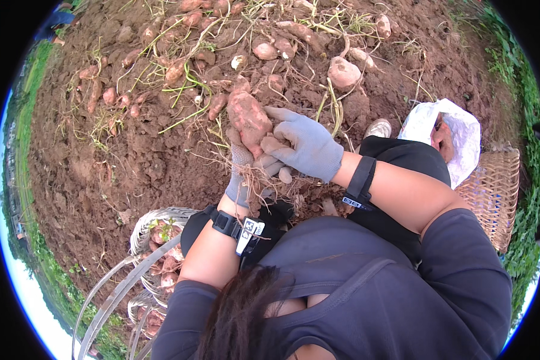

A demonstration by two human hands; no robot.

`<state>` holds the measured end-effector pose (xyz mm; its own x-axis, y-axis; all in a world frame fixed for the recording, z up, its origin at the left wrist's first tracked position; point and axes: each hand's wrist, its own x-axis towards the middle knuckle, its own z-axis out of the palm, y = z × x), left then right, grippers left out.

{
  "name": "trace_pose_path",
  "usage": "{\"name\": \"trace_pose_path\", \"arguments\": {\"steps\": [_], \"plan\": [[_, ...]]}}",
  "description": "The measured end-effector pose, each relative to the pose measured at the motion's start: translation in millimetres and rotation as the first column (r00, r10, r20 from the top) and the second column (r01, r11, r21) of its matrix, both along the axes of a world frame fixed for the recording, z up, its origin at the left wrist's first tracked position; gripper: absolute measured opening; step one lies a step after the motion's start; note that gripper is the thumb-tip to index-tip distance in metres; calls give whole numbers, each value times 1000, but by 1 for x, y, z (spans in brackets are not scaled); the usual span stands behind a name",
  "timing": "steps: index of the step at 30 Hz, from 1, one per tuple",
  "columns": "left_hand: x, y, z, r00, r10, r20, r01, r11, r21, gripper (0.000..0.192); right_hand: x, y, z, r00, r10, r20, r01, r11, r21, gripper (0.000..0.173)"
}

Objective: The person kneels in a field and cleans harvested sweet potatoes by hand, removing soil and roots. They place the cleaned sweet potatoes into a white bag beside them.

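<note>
Both hands wear grey work gloves soiled with earth. My left hand (241, 168) holds a large reddish sweet potato (248, 112) from below, and the tuber hides part of its fingers. My right hand (306, 143) is at the tuber's lower right side, its fingers bent against it; their exact grip is partly hidden. Thin roots with clinging soil (270, 184) hang beneath the hands. Beyond them, more sweet potatoes lie on the dug soil, among them a round one (344, 73) joined to a stem and a smaller one (265, 51).
A woven basket of sweet potatoes (139, 231) with long arched handles stands at lower left, another filled basket (137, 300) below it. At right are a white sack (468, 123) holding sweet potatoes and a wicker basket (499, 193). Cut green vines (193, 81) lie ahead. Part of another person (56, 22) shows at upper left.
</note>
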<state>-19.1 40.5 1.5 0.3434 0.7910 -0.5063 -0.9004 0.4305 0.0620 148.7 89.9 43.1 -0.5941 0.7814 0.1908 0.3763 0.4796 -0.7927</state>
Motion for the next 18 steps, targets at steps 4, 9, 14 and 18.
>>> {"name": "trace_pose_path", "arguments": {"steps": [4, 9, 14, 18], "plan": [[-12, 0, 2, 976, -141, 166, 89, 953, 291, 110, 2, 11, 13, 976, -178, -124, 136, 947, -291, 20], [-10, 7, -47, 974, -200, 107, 153, 927, 342, 103, 25, 59, 19, 905, -312, 288, 375, 907, -195, 36], [-6, 10, -82, 899, -240, 365, 49, 886, 462, 76, 32, 66, 18, 910, -213, 356, 169, 974, 152, 64], [9, 18, -72, 987, -159, 39, 125, 889, 441, 70, 10, 32, 20, 971, -127, 205, 166, 969, -185, 97]]}}
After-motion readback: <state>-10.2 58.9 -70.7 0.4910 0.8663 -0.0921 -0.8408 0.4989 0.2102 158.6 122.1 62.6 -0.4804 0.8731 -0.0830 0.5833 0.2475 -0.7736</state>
